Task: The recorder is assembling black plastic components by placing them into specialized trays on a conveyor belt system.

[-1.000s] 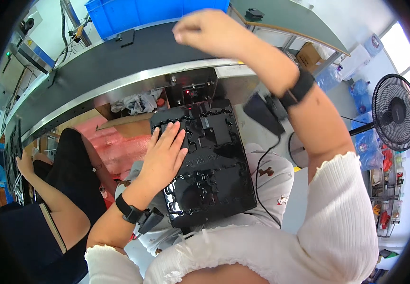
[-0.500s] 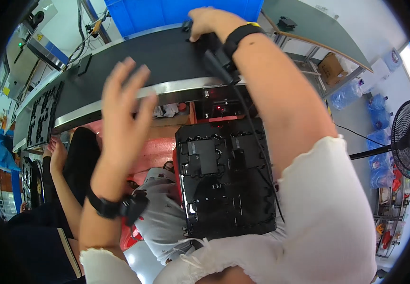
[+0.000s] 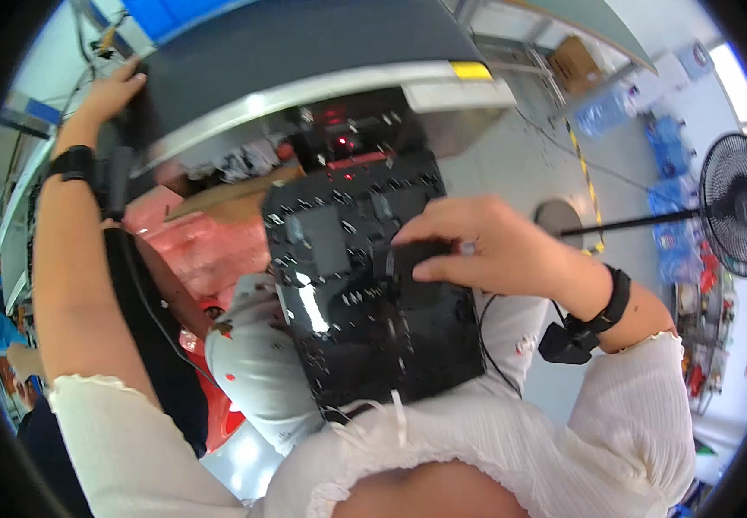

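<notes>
On my lap lies a glossy black moulded plastic tray [image 3: 434, 337] with shaped recesses, and flat dark rectangular pieces [image 3: 326, 246] sit in some of them. My right hand [image 3: 485, 246] is over the tray's right half, thumb and fingers closed on a small flat black piece [image 3: 421, 256] at the tray's surface. At the far left, my left hand [image 3: 113, 93] reaches to the end of the black conveyor belt [image 3: 304, 43]. Its fingertips are drawn together on the dark surface; what they hold, if anything, is hidden. A black band with a small dark device is on each wrist.
The belt's metal edge [image 3: 252, 105] runs beyond the tray. A cable [image 3: 492, 345] lies beside the tray. A black fan [image 3: 740, 203] stands at right, near large clear blue bottles [image 3: 606, 112]. Another person's dark-clothed leg [image 3: 136, 319] is close on my left.
My right hand came back from the belt's far side to the tray with a black piece. My left hand moved up and left onto the belt. The view turned to the right.
</notes>
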A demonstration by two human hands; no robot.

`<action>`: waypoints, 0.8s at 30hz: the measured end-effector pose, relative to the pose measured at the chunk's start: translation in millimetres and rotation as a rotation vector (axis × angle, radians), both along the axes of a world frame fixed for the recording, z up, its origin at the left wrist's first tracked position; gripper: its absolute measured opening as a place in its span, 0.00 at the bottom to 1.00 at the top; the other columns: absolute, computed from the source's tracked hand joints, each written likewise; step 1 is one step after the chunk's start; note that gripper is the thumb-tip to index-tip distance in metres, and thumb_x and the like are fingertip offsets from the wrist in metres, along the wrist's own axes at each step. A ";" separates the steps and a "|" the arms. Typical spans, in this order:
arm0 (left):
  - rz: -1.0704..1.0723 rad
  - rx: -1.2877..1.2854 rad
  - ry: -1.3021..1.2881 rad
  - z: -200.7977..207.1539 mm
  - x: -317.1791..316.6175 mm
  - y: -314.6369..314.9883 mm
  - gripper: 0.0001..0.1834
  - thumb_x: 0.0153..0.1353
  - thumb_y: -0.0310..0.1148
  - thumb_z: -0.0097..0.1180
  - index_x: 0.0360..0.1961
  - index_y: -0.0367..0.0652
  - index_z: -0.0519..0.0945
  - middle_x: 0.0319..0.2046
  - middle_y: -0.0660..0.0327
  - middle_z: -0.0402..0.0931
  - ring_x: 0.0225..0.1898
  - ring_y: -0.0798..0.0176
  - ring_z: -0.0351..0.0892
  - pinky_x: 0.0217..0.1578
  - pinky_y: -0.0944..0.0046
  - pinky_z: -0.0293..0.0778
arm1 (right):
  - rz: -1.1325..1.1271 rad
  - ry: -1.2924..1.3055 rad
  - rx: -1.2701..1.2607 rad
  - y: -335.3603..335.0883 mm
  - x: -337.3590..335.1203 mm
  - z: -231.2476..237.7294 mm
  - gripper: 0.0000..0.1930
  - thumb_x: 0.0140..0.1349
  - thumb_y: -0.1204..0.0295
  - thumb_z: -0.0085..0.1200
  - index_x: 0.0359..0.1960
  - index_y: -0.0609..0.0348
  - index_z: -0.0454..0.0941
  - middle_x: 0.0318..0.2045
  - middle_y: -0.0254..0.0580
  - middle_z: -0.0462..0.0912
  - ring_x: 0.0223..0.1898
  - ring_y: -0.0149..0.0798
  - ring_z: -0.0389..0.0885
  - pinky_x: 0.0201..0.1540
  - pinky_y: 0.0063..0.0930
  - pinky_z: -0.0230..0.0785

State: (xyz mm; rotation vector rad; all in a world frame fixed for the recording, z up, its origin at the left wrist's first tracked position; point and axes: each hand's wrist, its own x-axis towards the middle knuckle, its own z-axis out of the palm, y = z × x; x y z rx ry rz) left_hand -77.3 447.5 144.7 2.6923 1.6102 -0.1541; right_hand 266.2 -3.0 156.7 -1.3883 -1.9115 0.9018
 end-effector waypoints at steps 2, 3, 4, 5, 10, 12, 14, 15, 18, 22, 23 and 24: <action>0.124 -0.057 -0.011 33.0 21.8 -38.6 0.37 0.60 0.56 0.50 0.68 0.59 0.58 0.64 0.46 0.61 0.67 0.43 0.56 0.65 0.54 0.54 | -0.035 0.101 -0.404 -34.4 -2.5 -17.1 0.15 0.52 0.75 0.62 0.43 0.61 0.78 0.34 0.42 0.78 0.36 0.41 0.76 0.39 0.32 0.68; 0.022 -0.016 -0.064 28.7 2.6 -31.4 0.40 0.59 0.57 0.52 0.68 0.50 0.58 0.63 0.44 0.61 0.66 0.44 0.57 0.63 0.55 0.56 | -0.032 0.110 -0.409 -46.5 -5.3 -31.8 0.15 0.52 0.75 0.62 0.43 0.61 0.78 0.34 0.42 0.78 0.36 0.41 0.76 0.39 0.32 0.68; -0.001 -0.025 -0.066 22.0 4.9 -24.6 0.40 0.59 0.57 0.52 0.68 0.50 0.58 0.63 0.44 0.61 0.66 0.44 0.57 0.63 0.55 0.56 | -0.027 -0.052 -0.161 -58.3 -6.5 -50.0 0.17 0.52 0.74 0.62 0.45 0.60 0.78 0.39 0.42 0.78 0.40 0.41 0.75 0.41 0.33 0.68; -0.047 -0.082 -0.108 16.1 6.5 -18.7 0.42 0.59 0.57 0.52 0.68 0.44 0.58 0.63 0.43 0.62 0.66 0.45 0.59 0.63 0.56 0.57 | -0.017 -0.218 0.087 -66.7 -7.3 -59.1 0.19 0.52 0.73 0.62 0.47 0.59 0.77 0.44 0.42 0.77 0.43 0.42 0.74 0.43 0.33 0.68; -0.053 -0.070 -0.044 32.3 43.7 -81.9 0.45 0.56 0.59 0.55 0.62 0.30 0.64 0.59 0.39 0.65 0.62 0.47 0.65 0.60 0.58 0.61 | -0.027 -0.439 0.298 -92.3 -17.8 -61.2 0.25 0.51 0.69 0.62 0.53 0.55 0.74 0.52 0.41 0.72 0.51 0.44 0.70 0.51 0.38 0.63; -0.052 0.127 -0.096 20.9 44.3 -100.0 0.42 0.56 0.61 0.53 0.55 0.29 0.72 0.51 0.37 0.73 0.54 0.42 0.72 0.54 0.54 0.67 | -0.024 -0.482 0.322 -102.8 -24.1 -65.6 0.26 0.50 0.68 0.63 0.54 0.54 0.74 0.54 0.41 0.71 0.52 0.44 0.69 0.53 0.39 0.62; -0.108 0.333 -0.093 12.4 39.4 -124.0 0.41 0.56 0.61 0.53 0.54 0.30 0.73 0.49 0.36 0.73 0.52 0.40 0.73 0.54 0.52 0.68 | -0.028 -0.486 0.335 -108.2 -28.1 -66.1 0.30 0.49 0.65 0.64 0.56 0.53 0.71 0.55 0.40 0.70 0.52 0.44 0.69 0.53 0.40 0.60; -0.148 0.332 -0.152 10.3 52.3 -143.6 0.41 0.56 0.61 0.53 0.53 0.30 0.74 0.47 0.38 0.73 0.51 0.40 0.72 0.54 0.51 0.67 | -0.040 -0.491 0.337 -106.4 -28.6 -63.6 0.30 0.49 0.65 0.64 0.56 0.53 0.71 0.55 0.40 0.70 0.52 0.44 0.69 0.53 0.40 0.60; -0.343 0.357 -0.382 16.5 78.8 -243.9 0.35 0.54 0.51 0.62 0.55 0.34 0.73 0.49 0.46 0.71 0.53 0.47 0.69 0.55 0.55 0.64 | -0.052 -0.507 0.295 -91.6 -30.7 -57.6 0.31 0.48 0.65 0.64 0.56 0.54 0.71 0.52 0.40 0.69 0.49 0.44 0.69 0.49 0.38 0.62; -0.535 0.039 -0.463 15.5 91.1 -387.5 0.37 0.43 0.40 0.68 0.56 0.36 0.71 0.48 0.50 0.68 0.52 0.46 0.65 0.53 0.54 0.64 | -0.069 -0.502 0.292 -76.0 -27.3 -70.0 0.25 0.43 0.68 0.66 0.45 0.57 0.72 0.39 0.42 0.68 0.42 0.45 0.70 0.42 0.36 0.65; -0.666 0.024 -0.382 8.9 87.1 -408.6 0.40 0.42 0.41 0.69 0.57 0.37 0.69 0.49 0.49 0.67 0.53 0.45 0.64 0.54 0.52 0.63 | -0.119 -0.485 0.242 -76.4 -26.3 -69.0 0.24 0.43 0.68 0.66 0.42 0.58 0.71 0.38 0.44 0.67 0.42 0.46 0.70 0.42 0.37 0.65; -0.656 -0.093 -0.387 -2.1 84.1 -428.7 0.41 0.42 0.42 0.69 0.57 0.36 0.69 0.49 0.49 0.66 0.53 0.45 0.65 0.54 0.51 0.63 | -0.167 -0.467 0.195 -76.0 -26.8 -68.5 0.22 0.42 0.68 0.66 0.40 0.58 0.71 0.37 0.45 0.67 0.42 0.47 0.71 0.42 0.38 0.65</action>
